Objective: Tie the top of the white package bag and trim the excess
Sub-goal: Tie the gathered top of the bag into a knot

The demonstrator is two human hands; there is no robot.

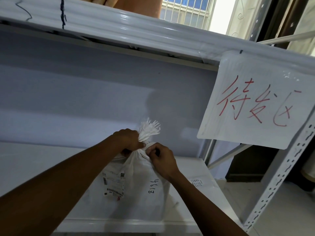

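Observation:
A white package bag stands upright on a white shelf board, with a shipping label and black handwritten numbers on its front. Its top is gathered into a neck, and a frayed white tuft sticks up above it. My left hand grips the gathered neck just below the tuft. My right hand pinches the neck from the right side, fingers closed on something thin at the neck; a tie is too small to make out.
A white metal shelf beam runs overhead. A paper sign with red handwriting hangs at the right. A perforated shelf upright slants down the right side. Another labelled white package lies behind the bag.

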